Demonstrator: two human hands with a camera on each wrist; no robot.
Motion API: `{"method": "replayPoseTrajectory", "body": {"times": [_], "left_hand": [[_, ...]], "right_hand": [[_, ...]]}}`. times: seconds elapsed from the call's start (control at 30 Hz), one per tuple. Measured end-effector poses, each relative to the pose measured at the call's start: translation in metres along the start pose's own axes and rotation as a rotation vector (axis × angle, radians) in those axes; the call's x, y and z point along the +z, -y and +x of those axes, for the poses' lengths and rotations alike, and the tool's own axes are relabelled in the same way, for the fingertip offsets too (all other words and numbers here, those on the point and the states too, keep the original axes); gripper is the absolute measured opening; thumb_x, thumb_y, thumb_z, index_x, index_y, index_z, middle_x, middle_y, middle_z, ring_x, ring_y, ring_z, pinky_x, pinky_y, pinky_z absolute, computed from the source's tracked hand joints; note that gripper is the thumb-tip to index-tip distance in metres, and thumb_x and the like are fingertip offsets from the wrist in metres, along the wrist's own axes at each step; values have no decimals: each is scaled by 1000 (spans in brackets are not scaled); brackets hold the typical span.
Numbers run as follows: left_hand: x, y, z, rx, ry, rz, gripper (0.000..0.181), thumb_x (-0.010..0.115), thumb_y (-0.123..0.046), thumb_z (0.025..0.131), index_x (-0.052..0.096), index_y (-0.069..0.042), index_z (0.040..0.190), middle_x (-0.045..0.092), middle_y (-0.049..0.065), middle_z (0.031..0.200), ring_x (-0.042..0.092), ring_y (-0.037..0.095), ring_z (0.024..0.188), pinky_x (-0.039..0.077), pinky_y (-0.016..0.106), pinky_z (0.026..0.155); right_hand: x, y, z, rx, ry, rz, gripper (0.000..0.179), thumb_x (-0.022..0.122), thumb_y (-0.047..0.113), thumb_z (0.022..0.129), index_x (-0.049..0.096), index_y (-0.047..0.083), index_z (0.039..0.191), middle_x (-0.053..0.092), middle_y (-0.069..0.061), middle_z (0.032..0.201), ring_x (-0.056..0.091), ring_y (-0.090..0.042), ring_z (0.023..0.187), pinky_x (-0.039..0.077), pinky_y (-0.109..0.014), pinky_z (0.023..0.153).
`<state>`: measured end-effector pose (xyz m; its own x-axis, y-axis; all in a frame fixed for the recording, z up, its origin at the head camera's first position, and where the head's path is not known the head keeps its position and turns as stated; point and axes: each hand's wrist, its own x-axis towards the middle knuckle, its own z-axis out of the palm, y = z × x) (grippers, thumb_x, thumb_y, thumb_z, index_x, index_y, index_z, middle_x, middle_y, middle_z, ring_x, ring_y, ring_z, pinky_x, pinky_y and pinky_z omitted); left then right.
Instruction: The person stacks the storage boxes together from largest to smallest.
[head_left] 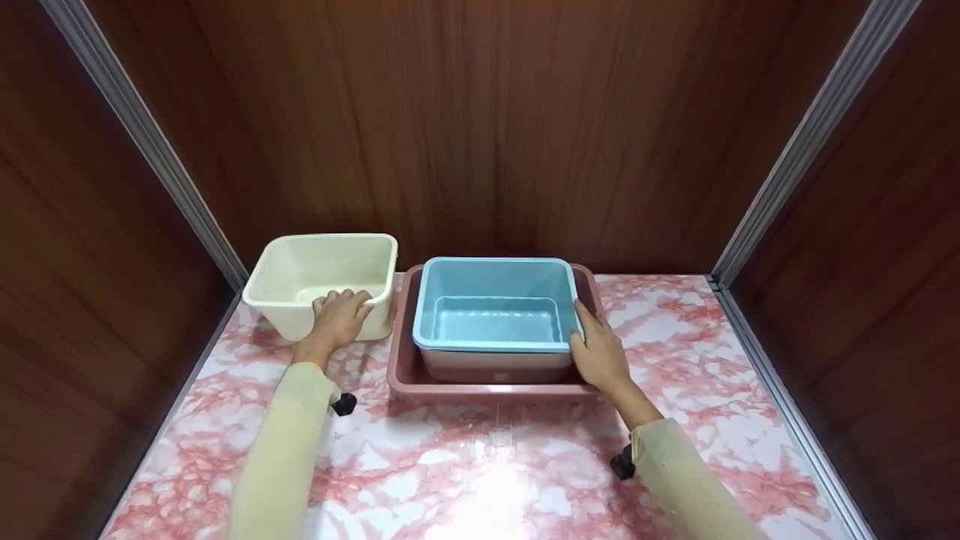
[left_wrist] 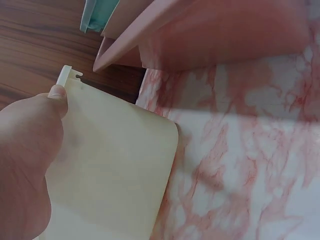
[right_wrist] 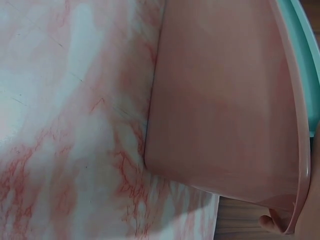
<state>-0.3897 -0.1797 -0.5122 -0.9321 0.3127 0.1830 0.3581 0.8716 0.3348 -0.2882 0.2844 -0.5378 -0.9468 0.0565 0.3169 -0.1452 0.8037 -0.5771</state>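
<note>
Bin of cream plastic (head_left: 330,262) stands at the left of the scene, with its opening upward, and the left hand (head_left: 341,319) holds it by the near rim. The fingers go over this rim to the inside, while the thumb, as the left wrist view shows, presses on the outer wall, so the grip is narrow, with the rim between. Whether the base of this bin rests fully on the table, I cannot tell.

Just to the right, a larger dusty-pink bin (head_left: 495,389) is placed at the far middle of the table. Within it sits a light-blue rectangular bin (head_left: 495,281), its rim higher than the pink one. Below the blue rim a pale beige wall (head_left: 465,361) is visible; if it belongs to another bin, I cannot say. The right hand (head_left: 598,349) is at the right side of the blue bin, its thumb and index finger extended against the side near the right near corner. Its other fingers are partly hidden, therefore I cannot tell if the hand is closed on the rim.

The table (head_left: 405,465) has a red-and-white marbled surface. Behind it rises a dark wood-grain panel (head_left: 480,135). Both forearms wear pale yellow sleeves (head_left: 281,450).
</note>
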Motion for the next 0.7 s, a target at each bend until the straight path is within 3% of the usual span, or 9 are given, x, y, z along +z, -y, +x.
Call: {"method": "replayPoseTrajectory", "body": {"times": [0.7], "left_hand": [[3,-17,-43,-5,-17,0,25,46,-34,103,61,-16,112,54,5,92,45,31,94,26,54,88]], "right_hand": [[-1,-1,-1,-5,-3,-3,56,46,23,96,38,17,151,45,-11,146,43,-39,128,36,-58,99]]}}
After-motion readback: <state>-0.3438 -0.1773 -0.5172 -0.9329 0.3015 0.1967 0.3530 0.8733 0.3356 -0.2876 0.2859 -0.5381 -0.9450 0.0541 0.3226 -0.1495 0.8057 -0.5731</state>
